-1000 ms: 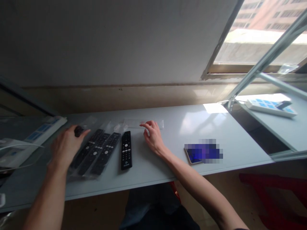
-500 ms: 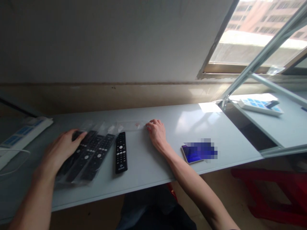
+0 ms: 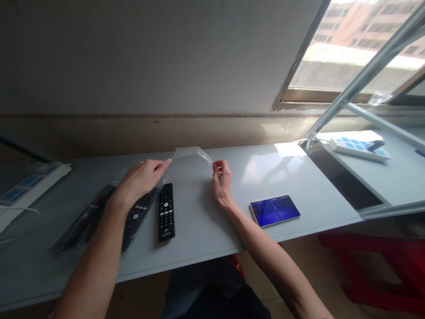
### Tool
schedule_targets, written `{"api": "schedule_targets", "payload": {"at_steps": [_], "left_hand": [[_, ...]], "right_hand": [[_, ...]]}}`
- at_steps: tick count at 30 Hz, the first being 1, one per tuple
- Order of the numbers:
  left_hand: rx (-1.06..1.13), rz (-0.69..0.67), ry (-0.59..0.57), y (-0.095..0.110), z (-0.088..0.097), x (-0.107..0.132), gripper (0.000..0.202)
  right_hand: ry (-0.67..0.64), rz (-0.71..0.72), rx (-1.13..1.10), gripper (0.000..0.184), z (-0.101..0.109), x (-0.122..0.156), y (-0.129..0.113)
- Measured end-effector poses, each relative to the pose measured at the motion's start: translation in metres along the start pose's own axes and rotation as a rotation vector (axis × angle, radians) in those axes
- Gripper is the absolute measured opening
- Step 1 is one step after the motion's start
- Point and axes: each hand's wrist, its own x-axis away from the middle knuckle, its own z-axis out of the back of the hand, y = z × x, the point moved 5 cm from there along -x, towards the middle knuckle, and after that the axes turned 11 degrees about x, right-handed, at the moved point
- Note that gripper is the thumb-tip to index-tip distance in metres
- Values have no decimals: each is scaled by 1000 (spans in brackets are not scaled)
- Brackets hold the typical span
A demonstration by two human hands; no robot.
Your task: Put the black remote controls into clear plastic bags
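A clear plastic bag (image 3: pixel 191 154) hangs just above the pale table (image 3: pixel 212 230), stretched between my two hands. My left hand (image 3: pixel 141 179) pinches its left end and my right hand (image 3: pixel 222 181) pinches its right end. Below my left hand lie several black remote controls in clear bags (image 3: pixel 99 217). One bare black remote (image 3: pixel 166 212) lies beside them, button side up, between my arms.
A phone (image 3: pixel 275 210) with a lit blue screen lies right of my right hand. A white power strip (image 3: pixel 25 188) and cable sit at the far left. Another white and blue strip (image 3: pixel 360 147) lies on the window-side shelf at right. Red stool parts show under the table.
My left hand left the bagged remotes and moved right to the clear bag. My right hand lifted the bag off the table, and both hands now hold it up.
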Motion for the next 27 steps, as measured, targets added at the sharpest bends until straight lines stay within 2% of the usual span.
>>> {"api": "schedule_targets", "payload": {"at_steps": [1, 4, 6, 8, 11, 14, 17, 19, 23, 27], "left_hand": [[36, -15, -43, 9, -13, -6, 69], [206, -127, 21, 26, -43, -18, 71], [355, -223, 30, 32, -59, -21, 74], [453, -286, -14, 36, -71, -20, 74], [521, -300, -20, 36, -74, -16, 69], [557, -283, 116, 29, -65, -11, 59], [504, -276, 305, 17, -59, -9, 54], [337, -288, 390, 10, -60, -8, 47], [39, -305, 376, 1, -71, -11, 45], [64, -472, 450, 10, -67, -5, 53]], "right_hand": [[16, -12, -17, 19, 2, 0, 1], [38, 7, -60, 20, 6, 0, -3], [27, 58, -78, 18, 6, 1, -8], [-21, 163, -85, 16, 2, 5, -17], [-159, 398, -81, 8, -8, 15, -31], [-263, 507, -75, 8, -17, 25, -36], [-254, 430, -78, 7, -19, 24, -33], [-217, 321, -94, 9, -17, 19, -27], [-175, 64, -209, 19, -15, 8, -16], [-218, -11, -394, 37, -15, 9, -19]]}}
